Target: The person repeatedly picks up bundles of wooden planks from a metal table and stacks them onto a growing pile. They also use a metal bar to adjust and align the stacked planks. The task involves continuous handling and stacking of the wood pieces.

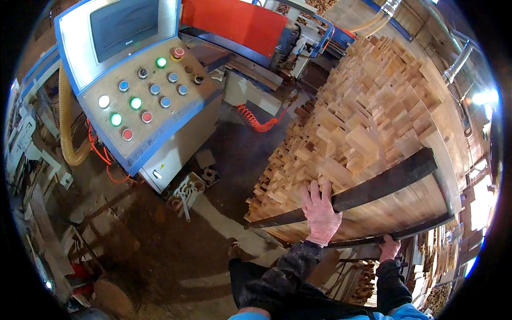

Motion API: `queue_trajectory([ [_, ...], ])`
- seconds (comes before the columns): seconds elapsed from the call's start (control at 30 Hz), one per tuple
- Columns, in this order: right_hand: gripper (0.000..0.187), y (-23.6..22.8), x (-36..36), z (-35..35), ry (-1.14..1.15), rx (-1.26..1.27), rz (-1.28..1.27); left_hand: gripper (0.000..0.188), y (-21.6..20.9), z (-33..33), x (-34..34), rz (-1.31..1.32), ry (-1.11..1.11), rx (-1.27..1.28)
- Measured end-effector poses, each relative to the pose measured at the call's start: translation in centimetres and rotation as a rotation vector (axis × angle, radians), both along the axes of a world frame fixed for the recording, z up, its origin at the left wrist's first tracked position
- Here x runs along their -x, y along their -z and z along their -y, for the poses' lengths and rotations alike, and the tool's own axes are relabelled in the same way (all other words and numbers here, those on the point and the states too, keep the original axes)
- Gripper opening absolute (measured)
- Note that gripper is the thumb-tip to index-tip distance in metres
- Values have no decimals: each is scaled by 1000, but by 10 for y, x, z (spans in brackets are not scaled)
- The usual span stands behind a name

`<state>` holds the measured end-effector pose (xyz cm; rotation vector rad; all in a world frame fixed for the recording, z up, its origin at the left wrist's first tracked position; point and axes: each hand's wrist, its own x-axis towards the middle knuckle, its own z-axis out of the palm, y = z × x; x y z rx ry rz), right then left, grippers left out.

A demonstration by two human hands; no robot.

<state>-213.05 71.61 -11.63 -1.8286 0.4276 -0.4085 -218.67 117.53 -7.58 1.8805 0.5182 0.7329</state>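
A big stack of light wooden strips (354, 141), their ends uneven, fills the right side. A dark flat bar (381, 178) crosses the stack's near side, and a second dark bar (421, 226) follows the lower edge of its wooden side. My left hand (321, 216), in a pinkish work glove, lies over the upper bar with its fingers stretched out toward the strip ends. Lower and to the right, my right hand (389, 249), gloved alike, is closed around the lower bar; its fingertips are partly hidden.
A control panel (149, 96) with lit buttons and a dark screen stands at the left. Behind it is a machine with a red cover (234, 24). An orange coiled hose (256, 120) hangs nearby. A tray of wrenches (186, 194) lies on the floor. More wood is piled lower right.
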Motion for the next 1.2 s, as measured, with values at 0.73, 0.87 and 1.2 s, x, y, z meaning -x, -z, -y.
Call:
queue_trajectory([
  [0.73,44,-59,37,-11,-406,-378,-21,53,162,142,56,-807,1321,193],
  [0.87,40,-38,30,106,-363,-354,-230,58,174,262,0,-912,1514,75],
  [1.2,81,29,-14,312,-240,-614,-480,52,62,559,-99,-829,1563,-181],
])
